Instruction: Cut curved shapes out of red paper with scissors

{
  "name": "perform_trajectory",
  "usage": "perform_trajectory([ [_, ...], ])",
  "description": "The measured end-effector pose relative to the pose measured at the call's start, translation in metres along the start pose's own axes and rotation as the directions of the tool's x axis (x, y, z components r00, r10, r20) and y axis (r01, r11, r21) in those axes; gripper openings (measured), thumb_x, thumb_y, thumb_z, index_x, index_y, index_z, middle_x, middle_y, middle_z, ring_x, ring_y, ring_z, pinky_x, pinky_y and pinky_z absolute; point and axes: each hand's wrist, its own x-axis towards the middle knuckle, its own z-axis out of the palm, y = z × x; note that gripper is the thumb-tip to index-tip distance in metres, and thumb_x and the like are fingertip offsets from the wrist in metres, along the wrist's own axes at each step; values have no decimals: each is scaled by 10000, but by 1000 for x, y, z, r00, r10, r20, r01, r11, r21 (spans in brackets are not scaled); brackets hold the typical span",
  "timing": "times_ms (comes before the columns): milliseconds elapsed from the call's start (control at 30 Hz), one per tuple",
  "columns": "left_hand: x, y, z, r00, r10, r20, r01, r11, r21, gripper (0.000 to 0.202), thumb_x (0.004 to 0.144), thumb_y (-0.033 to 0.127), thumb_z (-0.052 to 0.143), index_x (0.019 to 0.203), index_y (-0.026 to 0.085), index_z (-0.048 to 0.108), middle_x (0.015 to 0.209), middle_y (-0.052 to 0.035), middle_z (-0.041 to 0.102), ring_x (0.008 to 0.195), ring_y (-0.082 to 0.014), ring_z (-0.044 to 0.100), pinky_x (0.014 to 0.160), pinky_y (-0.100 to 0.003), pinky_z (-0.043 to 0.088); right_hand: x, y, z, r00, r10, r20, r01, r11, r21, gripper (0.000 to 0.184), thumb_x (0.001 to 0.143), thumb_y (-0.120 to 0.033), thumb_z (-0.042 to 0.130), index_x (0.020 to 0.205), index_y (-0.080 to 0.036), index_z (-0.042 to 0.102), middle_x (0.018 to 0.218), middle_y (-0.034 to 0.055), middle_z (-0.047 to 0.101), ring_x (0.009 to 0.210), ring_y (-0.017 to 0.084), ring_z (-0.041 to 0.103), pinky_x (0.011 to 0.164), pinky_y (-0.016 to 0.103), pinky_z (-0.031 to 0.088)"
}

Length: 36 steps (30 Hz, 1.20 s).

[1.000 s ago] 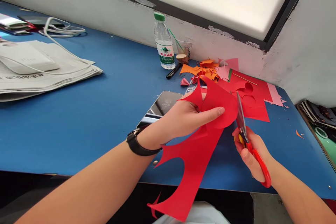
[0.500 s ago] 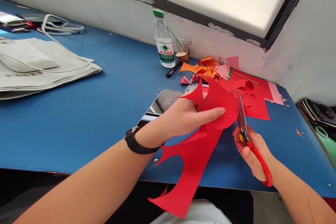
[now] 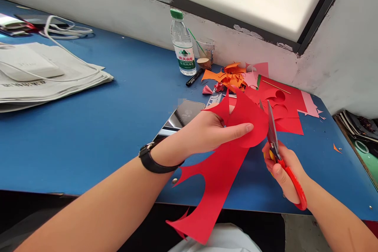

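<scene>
Red paper (image 3: 220, 173) with curved cut-outs is pinched in my left hand (image 3: 211, 130), the thumb lying on top of a rounded part and the other fingers mostly hidden beneath. A long strip of the sheet hangs down past the table's front edge. My right hand (image 3: 285, 173) grips a pair of scissors (image 3: 273, 134) with red and yellow handles. The blades point away from me and are spread apart, right at the right edge of the rounded red part. A black watch (image 3: 155, 159) is on my left wrist.
A phone (image 3: 180, 116) lies beyond my left forearm. Behind stand a water bottle (image 3: 183, 43) and a clear cup (image 3: 208, 49), near a black marker (image 3: 195, 78). Orange scraps (image 3: 233, 75) and red sheets (image 3: 291, 104) lie back right; newspapers (image 3: 79, 78) lie left.
The rounded red part has turned or dipped very slightly in my left hand. The scissors and my right hand hold nearly the same position, blades still spread.
</scene>
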Motion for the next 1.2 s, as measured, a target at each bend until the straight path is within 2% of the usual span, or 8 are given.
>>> perform_trajectory([
  [233, 0, 0, -1, 1000, 7, 0, -7, 1000, -21, 299, 923, 483, 857, 779, 232, 783, 804, -42, 805, 764, -229, 738, 658, -272, 605, 0, 3, 0, 1000, -22, -3, 22, 1000, 3, 724, 981, -936, 606, 1246, -270, 704, 814, -23, 552, 645, 161, 466, 605, 312, 403],
  [500, 0, -8, -4, 1000, 0, 30, -2, 999, 45, 353, 956, 579, 818, 874, 237, 788, 881, -43, 825, 812, -237, 754, 680, -271, 614, 1, 8, -1, 997, -70, 42, 69, 997, 26, 672, 1026, -884, 607, 1253, -253, 656, 780, -55, 496, 605, 135, 387, 533, 283, 301],
  [633, 1, -3, -4, 998, -22, 56, 17, 997, 75, 319, 966, 558, 804, 926, 242, 802, 919, -32, 838, 860, -250, 775, 733, -294, 636, 2, 6, -2, 997, -72, 39, 71, 997, 26, 664, 1016, -884, 627, 1210, -249, 653, 771, -59, 481, 600, 130, 374, 517, 283, 282],
  [833, 2, -2, -4, 997, -5, 80, 3, 999, 35, 228, 981, 477, 786, 954, 254, 829, 976, -15, 869, 923, -245, 804, 774, -279, 645, 2, 6, -2, 995, -88, 42, 87, 996, 16, 646, 1028, -885, 607, 1180, -258, 635, 756, -61, 482, 594, 132, 390, 515, 291, 282],
  [1033, 2, -3, -4, 998, -44, 41, 40, 996, 83, 281, 956, 522, 795, 938, 242, 817, 921, -37, 853, 864, -254, 788, 724, -297, 631, 2, 3, -2, 990, -139, 25, 140, 989, -52, 582, 1071, -814, 612, 1195, -247, 655, 727, -60, 512, 593, 143, 433, 551, 301, 374],
  [1200, 3, 0, -2, 998, -10, 68, 10, 1000, 3, 286, 957, 484, 782, 849, 223, 739, 825, -39, 791, 765, -227, 728, 656, -290, 597, 2, -1, 0, 991, -136, 5, 136, 984, -111, 574, 1052, -804, 644, 1161, -241, 664, 697, -70, 497, 562, 133, 421, 526, 287, 358],
])
